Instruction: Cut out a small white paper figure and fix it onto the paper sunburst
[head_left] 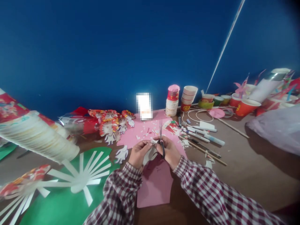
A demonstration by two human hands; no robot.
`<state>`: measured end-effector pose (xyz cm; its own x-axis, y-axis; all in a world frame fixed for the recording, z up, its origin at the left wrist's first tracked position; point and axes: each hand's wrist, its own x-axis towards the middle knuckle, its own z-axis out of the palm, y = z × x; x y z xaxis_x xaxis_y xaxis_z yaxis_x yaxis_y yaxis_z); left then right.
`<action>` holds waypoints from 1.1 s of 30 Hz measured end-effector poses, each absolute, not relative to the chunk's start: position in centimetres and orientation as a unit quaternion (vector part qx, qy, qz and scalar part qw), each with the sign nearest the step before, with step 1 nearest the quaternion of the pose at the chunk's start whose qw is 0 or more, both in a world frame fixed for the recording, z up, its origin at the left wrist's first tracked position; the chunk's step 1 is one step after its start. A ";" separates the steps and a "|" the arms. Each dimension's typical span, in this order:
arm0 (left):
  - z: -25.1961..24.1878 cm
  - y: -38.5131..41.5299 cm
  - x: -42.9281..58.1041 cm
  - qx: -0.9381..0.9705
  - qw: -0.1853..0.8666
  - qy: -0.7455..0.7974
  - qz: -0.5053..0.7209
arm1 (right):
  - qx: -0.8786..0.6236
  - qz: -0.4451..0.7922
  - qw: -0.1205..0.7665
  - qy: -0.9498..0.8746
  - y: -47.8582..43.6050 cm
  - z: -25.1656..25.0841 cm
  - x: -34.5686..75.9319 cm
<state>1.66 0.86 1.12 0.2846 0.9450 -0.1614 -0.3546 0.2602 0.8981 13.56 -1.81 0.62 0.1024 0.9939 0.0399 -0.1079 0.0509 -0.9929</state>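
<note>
White paper (pixel 149 156) is held up between the two hands, above the pink paper (pixel 154 192) spread on the brown table (pixel 239 187). It is pinched between the thumb and bent fingers of the left hand (pixel 139 153). By the right hand (pixel 172 151), dark-handled scissors (pixel 163 150) are gripped with the blades pointing away, toward the blue wall (pixel 117 56). The right fingers are curled in close to the paper (whether it is also pinched by their tips cannot be told). Small paper scraps (pixel 148 132) are scattered beyond the hands. A white cut-out (pixel 121 154) is seen lying just beside the left hand, with red and white printed figures (pixel 109 126) grouped behind it. Farther left, white strips (pixel 81 178) are fanned out over green paper (pixel 63 204), near a tilted stack of cups (pixel 39 136). To the right, pens (pixel 206 136) are strewn, and an orange cup (pixel 247 107) is placed behind them.
</note>
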 end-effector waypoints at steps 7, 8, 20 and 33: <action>1.0 1.5 1.1 0.381 0.665 0.411 0.494 | -0.546 0.251 0.538 -0.592 -3.3 2.5 13.8; 1.0 1.7 1.0 0.375 0.662 0.416 0.499 | -0.540 0.241 0.530 -0.608 -3.7 2.9 13.7; 1.6 2.7 -0.3 0.256 0.627 0.408 0.612 | -0.491 0.439 0.372 -0.654 -3.7 0.8 12.8; 1.5 2.3 0.2 0.318 0.629 0.427 0.566 | -0.493 0.482 0.369 -0.624 -3.5 0.6 13.2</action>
